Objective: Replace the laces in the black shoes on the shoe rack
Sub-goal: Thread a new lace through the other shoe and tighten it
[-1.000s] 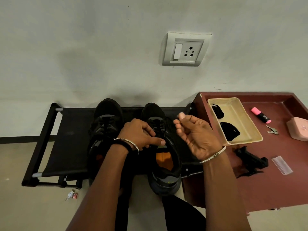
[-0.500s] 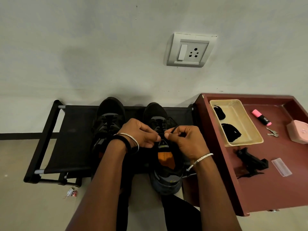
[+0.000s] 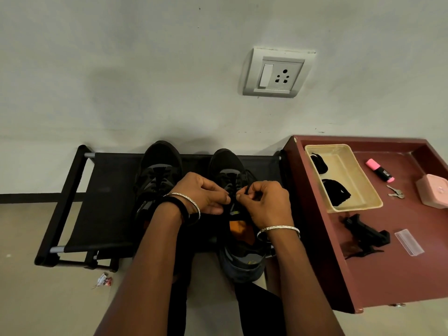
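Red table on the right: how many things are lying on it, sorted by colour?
Pink: 2 (highlighter, box)
Black: 3 (two bundles in the tray, one gadget)
Beige: 1 (tray)
Silver: 1 (bunch of keys)
Clear: 1 (plastic strip)
Total: 8

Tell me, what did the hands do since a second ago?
The right hand came down from the air to the right shoe and now pinches its lace. The left hand stayed on that shoe, fingers curled at the lace. The left shoe, the rack and the tray did not move.
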